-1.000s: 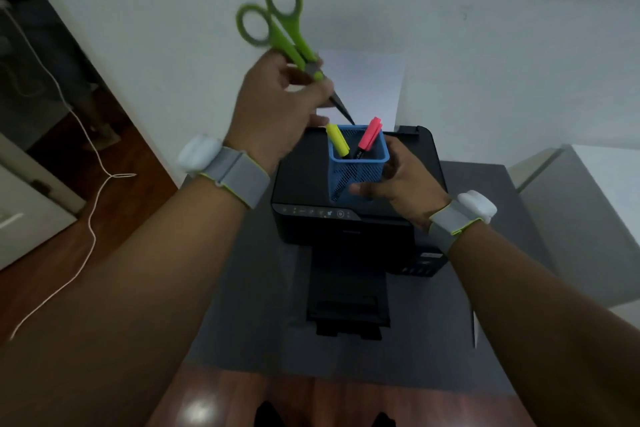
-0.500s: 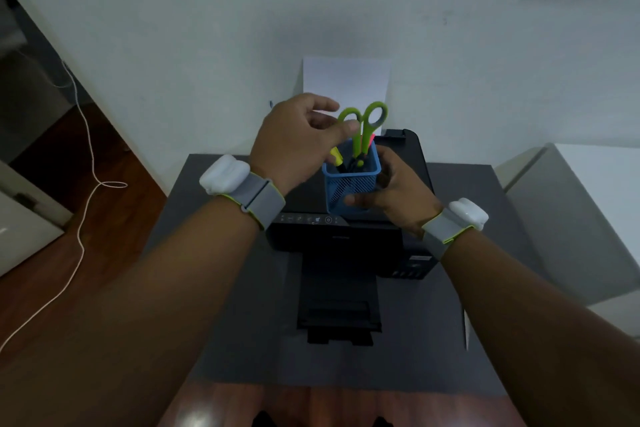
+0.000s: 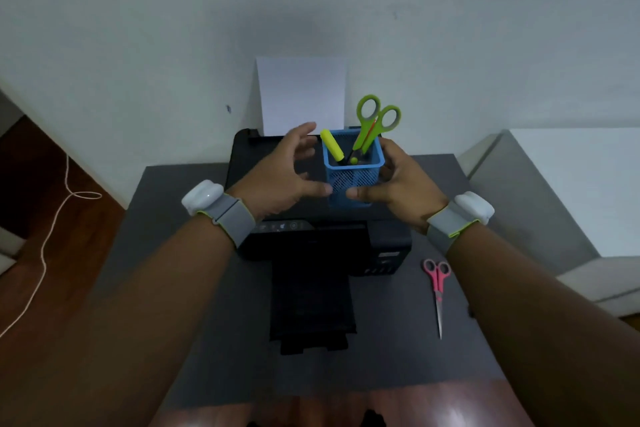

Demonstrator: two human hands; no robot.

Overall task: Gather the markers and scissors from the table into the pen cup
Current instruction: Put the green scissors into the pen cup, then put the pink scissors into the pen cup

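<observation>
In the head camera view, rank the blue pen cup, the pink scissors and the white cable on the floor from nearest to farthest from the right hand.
From the right hand:
1. Blue pen cup, in its grasp on top of the printer.
2. Pink scissors, flat on the table below the right wrist.
3. White cable, far left on the floor.

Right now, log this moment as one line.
green scissors in pen cup | right hand holds cup | left hand open | pink scissors on table

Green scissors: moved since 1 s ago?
Yes. The green scissors were held above the blue pen cup by the left hand; now they stand inside it, blades down, released. The cup sits on the printer.
</observation>
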